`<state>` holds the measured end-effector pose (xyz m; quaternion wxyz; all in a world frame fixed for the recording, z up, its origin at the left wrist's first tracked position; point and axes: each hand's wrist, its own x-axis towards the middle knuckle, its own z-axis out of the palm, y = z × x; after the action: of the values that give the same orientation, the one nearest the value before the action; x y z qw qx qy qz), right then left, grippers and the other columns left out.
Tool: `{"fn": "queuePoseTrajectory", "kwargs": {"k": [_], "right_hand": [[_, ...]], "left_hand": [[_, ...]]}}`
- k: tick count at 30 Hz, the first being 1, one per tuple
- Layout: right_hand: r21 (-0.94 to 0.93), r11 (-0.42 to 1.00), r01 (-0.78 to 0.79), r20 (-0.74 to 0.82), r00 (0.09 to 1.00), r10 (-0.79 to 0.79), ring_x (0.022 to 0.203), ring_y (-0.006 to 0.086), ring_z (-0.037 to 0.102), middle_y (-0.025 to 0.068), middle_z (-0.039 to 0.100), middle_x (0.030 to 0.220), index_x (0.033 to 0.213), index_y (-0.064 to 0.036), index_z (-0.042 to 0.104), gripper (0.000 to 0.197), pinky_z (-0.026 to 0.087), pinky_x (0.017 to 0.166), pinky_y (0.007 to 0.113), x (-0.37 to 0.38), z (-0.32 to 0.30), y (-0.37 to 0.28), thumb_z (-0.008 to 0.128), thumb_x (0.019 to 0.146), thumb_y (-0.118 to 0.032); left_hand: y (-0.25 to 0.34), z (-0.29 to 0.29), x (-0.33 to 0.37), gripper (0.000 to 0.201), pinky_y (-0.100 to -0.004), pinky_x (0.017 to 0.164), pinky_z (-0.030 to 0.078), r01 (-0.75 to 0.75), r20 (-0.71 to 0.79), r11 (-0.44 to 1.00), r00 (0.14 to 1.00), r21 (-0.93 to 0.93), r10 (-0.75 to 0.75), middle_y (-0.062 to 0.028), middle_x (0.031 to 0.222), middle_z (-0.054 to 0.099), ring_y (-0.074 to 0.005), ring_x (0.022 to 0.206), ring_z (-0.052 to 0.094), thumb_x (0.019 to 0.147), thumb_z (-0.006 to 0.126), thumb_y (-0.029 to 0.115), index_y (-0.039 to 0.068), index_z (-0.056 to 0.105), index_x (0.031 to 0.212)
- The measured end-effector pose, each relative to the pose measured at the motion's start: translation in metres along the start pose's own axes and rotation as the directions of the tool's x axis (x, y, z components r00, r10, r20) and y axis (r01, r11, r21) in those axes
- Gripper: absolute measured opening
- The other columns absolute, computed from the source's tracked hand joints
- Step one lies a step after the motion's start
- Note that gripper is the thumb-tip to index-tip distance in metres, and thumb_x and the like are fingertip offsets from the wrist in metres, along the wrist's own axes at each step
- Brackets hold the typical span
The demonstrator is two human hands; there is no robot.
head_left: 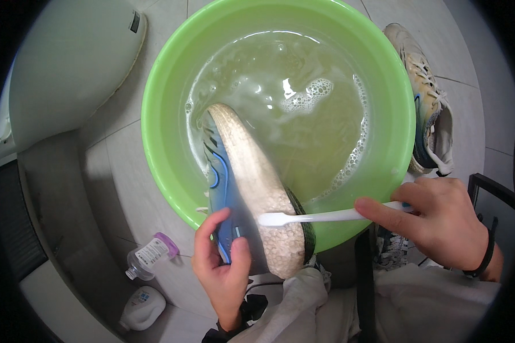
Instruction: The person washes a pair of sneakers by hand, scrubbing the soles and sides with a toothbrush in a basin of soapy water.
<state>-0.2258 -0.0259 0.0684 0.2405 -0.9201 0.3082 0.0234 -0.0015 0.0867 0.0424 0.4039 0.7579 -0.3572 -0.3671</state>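
A blue sneaker [252, 188] is tipped on its side over the near rim of a green basin [165, 146], its pale, dirty midsole turned up. My left hand [223, 263] grips the shoe's upper near the heel end, thumb and fingers pressed on the blue fabric. In my right hand [440, 223] is a white toothbrush [332, 216], held by the handle's end. The brush head lies against the midsole towards the heel; its bristles are hidden. Cloudy, yellowish water [269, 103] with patches of foam fills the basin, and the shoe's toe reaches over it.
The matching sneaker [423, 108] stands on the tiled floor right of the basin. At lower left lie a clear bottle with a purple end [151, 255] and a white jug [144, 307]. A white rounded fixture [74, 63] fills the upper left. A dark frame [489, 194] is at far right.
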Motion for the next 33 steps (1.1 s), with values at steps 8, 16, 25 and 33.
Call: {"fn": "queuePoseTrajectory", "kwargs": {"k": [8,16,25,33], "right_hand": [[0.077,0.995,0.066,0.071,0.995,-0.072,0.048,0.0155,0.049,0.0047,0.053,0.063,0.109,-0.0189,0.058,0.047,0.039,0.041,0.028,-0.004,-0.012,0.001,0.059,0.063,-0.008],[0.013,0.999,0.033,-0.028,0.999,-0.033,0.046,0.0166,0.048,0.0049,0.052,0.061,0.103,-0.0149,0.062,0.041,0.038,0.041,0.028,0.007,-0.003,0.012,0.058,0.062,-0.008],[0.16,0.987,0.026,0.274,0.959,-0.07,0.041,0.0146,0.044,0.0013,0.039,0.055,0.109,-0.0135,0.059,0.047,0.037,0.038,0.027,-0.003,-0.028,0.006,0.057,0.063,-0.005],[0.205,0.979,0.007,0.389,0.917,-0.088,0.039,0.0146,0.043,0.0023,0.038,0.053,0.12,-0.0076,0.049,0.058,0.036,0.036,0.029,0.001,-0.036,-0.008,0.057,0.063,0.002]], "left_hand": [[0.002,0.004,0.001,0.038,-0.0161,0.055,0.036,0.004,-0.068,0.999,0.998,-0.049,-0.007,-0.0028,0.081,0.053,-0.0042,0.063,0.046,0.074,0.052,-0.004,-0.004,0.046,0.111],[0.002,0.006,0.004,0.037,-0.0162,0.055,0.036,0.021,-0.08,0.999,0.996,-0.037,-0.024,-0.0024,0.081,0.053,-0.0046,0.063,0.046,0.074,0.054,-0.003,-0.004,0.047,0.11],[-0.001,0.0,0.002,0.036,-0.0244,0.082,0.038,0.006,0.026,1.0,1.0,0.031,-0.007,-0.0128,0.106,0.053,-0.014,0.092,0.052,0.079,0.051,0.007,-0.009,0.046,0.11],[-0.003,0.0,0.01,0.035,-0.0171,0.057,0.04,-0.13,-0.058,0.986,0.989,0.104,0.136,-0.0039,0.073,0.056,-0.0054,0.062,0.049,0.07,0.06,0.001,-0.003,0.053,0.104]]}}
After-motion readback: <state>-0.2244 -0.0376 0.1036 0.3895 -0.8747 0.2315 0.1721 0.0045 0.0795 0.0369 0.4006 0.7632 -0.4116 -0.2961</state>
